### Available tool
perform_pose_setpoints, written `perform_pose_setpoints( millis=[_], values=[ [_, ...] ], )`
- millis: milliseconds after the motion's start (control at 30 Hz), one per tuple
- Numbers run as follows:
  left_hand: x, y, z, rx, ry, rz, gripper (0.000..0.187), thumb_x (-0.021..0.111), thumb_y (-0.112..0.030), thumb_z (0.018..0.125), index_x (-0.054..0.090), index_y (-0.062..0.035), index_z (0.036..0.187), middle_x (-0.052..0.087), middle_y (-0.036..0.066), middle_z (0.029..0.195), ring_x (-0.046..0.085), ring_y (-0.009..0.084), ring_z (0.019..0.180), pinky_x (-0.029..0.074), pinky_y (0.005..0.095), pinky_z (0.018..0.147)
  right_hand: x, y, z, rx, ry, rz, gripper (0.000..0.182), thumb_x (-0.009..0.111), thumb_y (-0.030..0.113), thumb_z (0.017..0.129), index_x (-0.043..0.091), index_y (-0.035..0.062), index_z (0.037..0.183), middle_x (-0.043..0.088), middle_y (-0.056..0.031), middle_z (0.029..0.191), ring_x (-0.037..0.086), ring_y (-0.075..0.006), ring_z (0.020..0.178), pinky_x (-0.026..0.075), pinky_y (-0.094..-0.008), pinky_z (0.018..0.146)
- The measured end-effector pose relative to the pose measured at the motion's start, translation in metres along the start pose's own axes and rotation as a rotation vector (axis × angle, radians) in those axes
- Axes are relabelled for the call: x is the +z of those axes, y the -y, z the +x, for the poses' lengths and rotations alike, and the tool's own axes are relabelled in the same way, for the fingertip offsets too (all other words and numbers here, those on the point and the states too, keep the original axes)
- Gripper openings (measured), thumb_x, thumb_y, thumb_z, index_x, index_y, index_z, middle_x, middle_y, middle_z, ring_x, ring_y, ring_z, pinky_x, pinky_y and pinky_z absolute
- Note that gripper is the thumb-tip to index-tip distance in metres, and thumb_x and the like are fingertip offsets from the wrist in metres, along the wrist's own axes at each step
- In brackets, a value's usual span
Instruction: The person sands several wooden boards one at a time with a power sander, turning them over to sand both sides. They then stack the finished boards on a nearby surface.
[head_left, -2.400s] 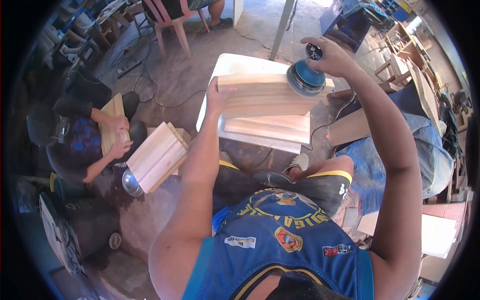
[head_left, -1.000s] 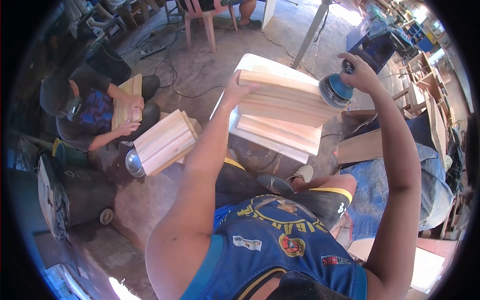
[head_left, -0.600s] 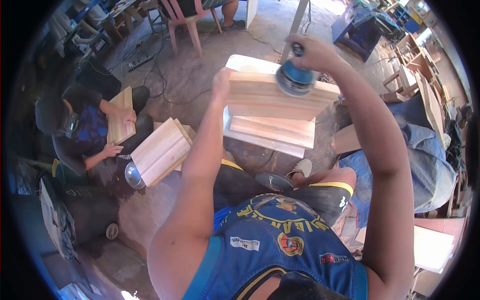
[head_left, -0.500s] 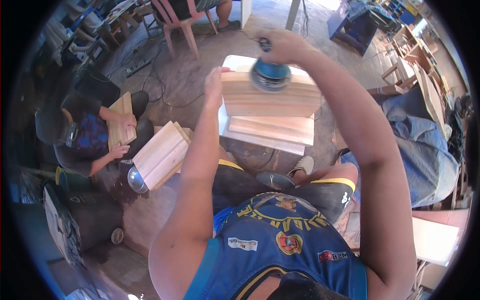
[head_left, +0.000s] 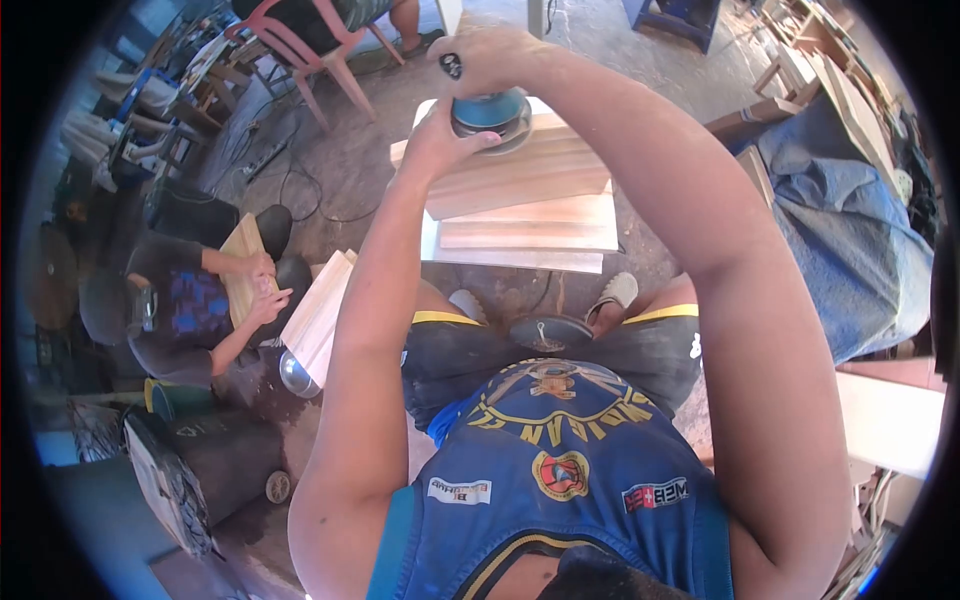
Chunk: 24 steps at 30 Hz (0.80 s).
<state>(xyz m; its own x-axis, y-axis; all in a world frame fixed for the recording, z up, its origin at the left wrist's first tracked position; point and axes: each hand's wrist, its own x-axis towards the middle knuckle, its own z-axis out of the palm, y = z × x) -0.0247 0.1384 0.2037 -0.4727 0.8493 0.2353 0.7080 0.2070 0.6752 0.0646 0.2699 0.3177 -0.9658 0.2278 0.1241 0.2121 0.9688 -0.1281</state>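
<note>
A pale wooden panel (head_left: 520,175) lies tilted in front of me on top of other boards (head_left: 530,238). My left hand (head_left: 440,140) grips its left end, fingers over the edge. My right hand (head_left: 490,60) holds a blue round sander (head_left: 490,112) pressed on the panel's upper left part, close beside my left hand. Under the boards a white board shows at the far edge.
To my left a person in dark clothes sits on the floor holding a board (head_left: 243,268). A stack of pale boards (head_left: 320,315) and a metal bowl (head_left: 298,374) lie between us. A red plastic chair (head_left: 300,50) stands beyond; blue tarp (head_left: 860,240) on the right.
The sander has travelled from the panel's right end leftward across it to beside my left hand. My left hand has stayed on the left end. My view has tipped down.
</note>
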Motion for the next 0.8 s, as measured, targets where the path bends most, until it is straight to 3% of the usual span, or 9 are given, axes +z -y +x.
perform_pose_setpoints(
  millis=[133, 233, 333, 400, 467, 533, 700, 800],
  values=[
    [0.032, -0.007, 0.018, 0.085, 0.116, 0.171, 0.105, 0.089, -0.051, 0.067, 0.043, -0.0097, 0.152, 0.056, 0.023, 0.143, 0.053, 0.0374, 0.134, 0.044, 0.0459, 0.110, -0.008, -0.068, -0.044, 0.008, -0.095, -0.049, 0.071, 0.074, 0.032, 0.072, 0.057, 0.0233, 0.140, 0.065, -0.0178, 0.127, 0.065, -0.0354, 0.115, 0.052, -0.0425, 0.098],
    [0.037, -0.024, 0.029, 0.054, 0.382, 0.584, 0.105, 0.083, -0.064, 0.066, 0.045, -0.0155, 0.152, 0.058, 0.018, 0.142, 0.055, 0.0361, 0.132, 0.045, 0.0456, 0.109, -0.019, -0.116, -0.075, 0.203, -0.028, -0.035, 0.073, 0.075, 0.027, 0.069, 0.058, 0.0209, 0.140, 0.065, -0.0198, 0.126, 0.065, -0.0363, 0.113, 0.052, -0.0429, 0.098],
    [0.047, -0.021, 0.035, 0.106, 0.400, 0.593, 0.101, 0.080, -0.066, 0.069, 0.049, -0.0090, 0.146, 0.062, 0.020, 0.136, 0.058, 0.0361, 0.127, 0.044, 0.0487, 0.107, -0.028, -0.173, -0.107, 0.298, -0.012, -0.014, 0.073, 0.076, 0.024, 0.068, 0.059, 0.0187, 0.138, 0.065, -0.0205, 0.125, 0.065, -0.0370, 0.112, 0.051, -0.0432, 0.099],
    [0.060, -0.026, 0.039, 0.120, 0.391, 0.616, 0.097, 0.080, -0.064, 0.070, 0.051, -0.0084, 0.143, 0.062, 0.020, 0.134, 0.059, 0.0361, 0.125, 0.046, 0.0476, 0.105, -0.023, -0.222, -0.134, 0.309, -0.153, -0.078, 0.070, 0.075, 0.023, 0.070, 0.059, 0.0177, 0.138, 0.066, -0.0209, 0.121, 0.064, -0.0373, 0.112, 0.051, -0.0431, 0.099],
    [0.073, -0.036, 0.048, 0.128, 0.379, 0.640, 0.092, 0.080, -0.062, 0.071, 0.053, -0.0079, 0.141, 0.063, 0.020, 0.133, 0.061, 0.0361, 0.123, 0.049, 0.0464, 0.102, -0.024, -0.252, -0.167, 0.357, -0.165, -0.099, 0.068, 0.074, 0.024, 0.073, 0.058, 0.0176, 0.138, 0.066, -0.0207, 0.118, 0.064, -0.0379, 0.112, 0.050, -0.0430, 0.099],
    [0.094, -0.049, 0.060, 0.132, 0.408, 0.668, 0.088, 0.079, -0.063, 0.073, 0.055, -0.0057, 0.136, 0.066, 0.020, 0.127, 0.062, 0.0359, 0.120, 0.050, 0.0474, 0.100, -0.031, -0.263, -0.202, 0.507, -0.077, -0.123, 0.066, 0.075, 0.026, 0.074, 0.057, 0.0183, 0.137, 0.065, -0.0155, 0.126, 0.063, -0.0346, 0.117, 0.052, -0.0426, 0.098],
    [0.141, -0.098, 0.080, 0.171, 0.402, 0.792, 0.075, 0.075, -0.064, 0.078, 0.062, -0.0058, 0.123, 0.072, 0.018, 0.114, 0.069, 0.0347, 0.109, 0.055, 0.0440, 0.091, -0.032, -0.288, -0.278, 0.551, -0.185, -0.124, 0.056, 0.073, 0.027, 0.077, 0.055, 0.0154, 0.129, 0.066, -0.0191, 0.119, 0.064, -0.0363, 0.113, 0.051, -0.0458, 0.093],
    [0.130, -0.098, 0.083, 0.167, 0.356, 0.784, 0.073, 0.076, -0.065, 0.076, 0.064, -0.0060, 0.118, 0.072, 0.019, 0.111, 0.070, 0.0347, 0.105, 0.056, 0.0452, 0.089, -0.054, -0.276, -0.313, 0.634, -0.271, -0.046, 0.050, 0.072, 0.027, 0.079, 0.054, 0.0156, 0.124, 0.064, -0.0207, 0.116, 0.063, -0.0396, 0.110, 0.049, -0.0453, 0.093]
  ],
)
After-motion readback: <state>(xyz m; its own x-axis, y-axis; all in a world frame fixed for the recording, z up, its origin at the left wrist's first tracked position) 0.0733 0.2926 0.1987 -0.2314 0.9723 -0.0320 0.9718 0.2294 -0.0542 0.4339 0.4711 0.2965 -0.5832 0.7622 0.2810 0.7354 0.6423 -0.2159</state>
